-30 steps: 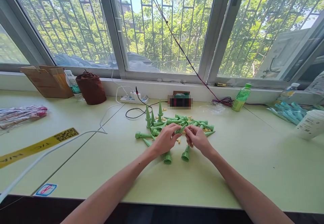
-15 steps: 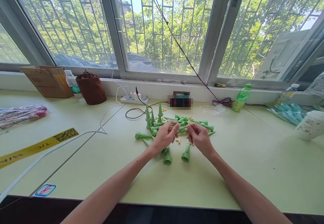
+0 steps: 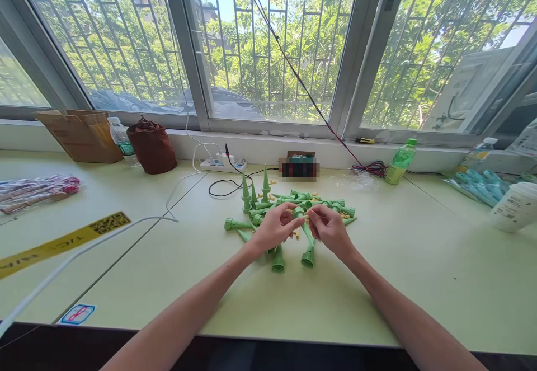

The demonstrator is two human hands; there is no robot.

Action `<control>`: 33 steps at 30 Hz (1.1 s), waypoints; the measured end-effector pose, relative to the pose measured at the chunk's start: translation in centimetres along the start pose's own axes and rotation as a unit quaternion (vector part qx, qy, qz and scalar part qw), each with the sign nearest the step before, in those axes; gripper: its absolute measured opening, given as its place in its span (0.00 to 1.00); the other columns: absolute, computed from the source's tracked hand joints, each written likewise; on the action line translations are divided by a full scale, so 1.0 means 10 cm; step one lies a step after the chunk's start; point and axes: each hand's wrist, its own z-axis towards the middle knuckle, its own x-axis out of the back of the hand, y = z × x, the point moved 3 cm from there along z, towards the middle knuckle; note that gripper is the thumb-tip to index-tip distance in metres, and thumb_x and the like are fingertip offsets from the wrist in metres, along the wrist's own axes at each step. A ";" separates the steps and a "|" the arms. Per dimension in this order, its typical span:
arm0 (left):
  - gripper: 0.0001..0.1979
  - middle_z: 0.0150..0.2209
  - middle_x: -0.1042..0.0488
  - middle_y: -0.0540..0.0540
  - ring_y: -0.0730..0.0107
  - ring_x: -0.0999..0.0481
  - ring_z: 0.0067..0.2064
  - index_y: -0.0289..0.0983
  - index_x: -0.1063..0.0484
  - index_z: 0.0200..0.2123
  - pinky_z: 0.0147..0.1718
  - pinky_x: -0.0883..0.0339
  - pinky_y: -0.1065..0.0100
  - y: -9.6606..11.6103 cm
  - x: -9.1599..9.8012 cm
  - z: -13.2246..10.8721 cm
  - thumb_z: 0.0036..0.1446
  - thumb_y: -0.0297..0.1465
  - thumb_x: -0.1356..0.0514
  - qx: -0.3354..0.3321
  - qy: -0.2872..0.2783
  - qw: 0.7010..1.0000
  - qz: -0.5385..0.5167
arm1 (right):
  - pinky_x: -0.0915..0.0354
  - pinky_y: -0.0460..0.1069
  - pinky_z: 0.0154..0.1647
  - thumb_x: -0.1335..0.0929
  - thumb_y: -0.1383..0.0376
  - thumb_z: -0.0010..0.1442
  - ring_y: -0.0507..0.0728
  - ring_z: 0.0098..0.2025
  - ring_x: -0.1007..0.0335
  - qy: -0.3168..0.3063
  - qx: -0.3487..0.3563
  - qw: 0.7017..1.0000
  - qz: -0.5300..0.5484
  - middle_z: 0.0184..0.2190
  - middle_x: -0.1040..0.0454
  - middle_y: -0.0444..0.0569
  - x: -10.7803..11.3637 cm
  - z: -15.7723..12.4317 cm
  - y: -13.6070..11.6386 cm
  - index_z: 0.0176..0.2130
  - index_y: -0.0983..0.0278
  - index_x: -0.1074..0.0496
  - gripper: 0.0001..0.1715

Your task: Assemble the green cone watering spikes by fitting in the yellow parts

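My left hand is closed on a green plastic watering spike, its wide threaded cap end up and its stem slanting down to the right. Close beside that cap, my right hand makes a pinch with thumb and forefinger; whatever sits in the pinch is too small to make out. Under and behind both hands lies a pile of similar green spikes mixed with small yellow valve pieces. Two loose spikes rest nearer me, one with its open threaded end facing me. Several assembled spikes stand upright at the pile's left.
A power strip with white and black cables lies at the back. Green bottle, paper cup and blue plastic bag stand or lie rightward. Cardboard box, brown pouch and yellow tape strip are leftward.
The spike in my left hand has turned so its cap end points up between the hands. My right fingertips have shifted slightly and still pinch beside it.
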 end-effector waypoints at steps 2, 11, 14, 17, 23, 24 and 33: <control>0.23 0.26 0.31 0.53 0.75 0.30 0.23 0.35 0.34 0.46 0.20 0.36 0.74 0.01 0.01 -0.01 0.54 0.45 0.36 -0.016 0.016 0.999 0.034 | 0.45 0.46 0.16 0.34 0.48 0.61 0.51 0.16 0.42 0.002 -0.009 1.000 -0.005 0.16 0.37 0.40 0.00 0.00 0.02 0.29 0.61 0.33 0.21; 0.18 0.30 0.26 0.50 0.73 0.27 0.28 0.36 0.30 0.45 0.26 0.33 0.72 0.11 0.00 -0.03 0.56 0.42 0.37 -0.103 0.048 0.979 0.171 | 0.47 0.46 0.15 0.35 0.48 0.62 0.50 0.15 0.44 -0.009 -0.033 0.999 0.012 0.15 0.39 0.39 0.00 0.00 -0.01 0.28 0.62 0.35 0.22; 0.18 0.31 0.26 0.49 0.73 0.27 0.28 0.36 0.30 0.45 0.27 0.33 0.72 0.12 0.00 -0.04 0.57 0.42 0.37 -0.122 0.055 0.971 0.198 | 0.47 0.46 0.14 0.34 0.47 0.61 0.50 0.14 0.45 -0.011 -0.036 0.999 0.031 0.14 0.41 0.38 -0.01 0.00 -0.02 0.27 0.61 0.36 0.22; 0.18 0.33 0.25 0.47 0.74 0.27 0.28 0.36 0.31 0.45 0.26 0.32 0.72 0.12 0.00 -0.04 0.57 0.41 0.37 -0.136 0.056 0.968 0.202 | 0.47 0.46 0.14 0.34 0.47 0.61 0.49 0.13 0.46 -0.016 -0.038 0.998 0.042 0.14 0.42 0.37 -0.02 0.00 -0.02 0.27 0.61 0.36 0.23; 0.18 0.36 0.25 0.46 0.74 0.27 0.29 0.36 0.31 0.47 0.25 0.32 0.72 0.13 0.01 -0.05 0.57 0.39 0.37 -0.155 0.062 0.966 0.197 | 0.49 0.46 0.13 0.34 0.46 0.61 0.49 0.13 0.47 -0.022 -0.040 0.997 0.058 0.13 0.43 0.37 -0.02 0.00 -0.04 0.26 0.61 0.37 0.24; 0.17 0.36 0.25 0.46 0.74 0.27 0.29 0.37 0.31 0.47 0.25 0.32 0.73 0.14 0.01 -0.05 0.57 0.39 0.37 -0.157 0.064 0.966 0.194 | 0.49 0.46 0.13 0.34 0.47 0.61 0.49 0.13 0.47 -0.022 -0.041 0.997 0.059 0.13 0.43 0.37 -0.02 0.00 -0.04 0.26 0.61 0.37 0.23; 0.14 0.39 0.26 0.46 0.75 0.28 0.29 0.38 0.31 0.47 0.25 0.32 0.74 0.19 0.01 -0.07 0.59 0.34 0.38 -0.196 0.067 0.956 0.208 | 0.49 0.46 0.13 0.35 0.46 0.61 0.49 0.13 0.46 -0.033 -0.042 0.997 0.052 0.14 0.45 0.36 -0.03 -0.01 -0.04 0.27 0.61 0.37 0.23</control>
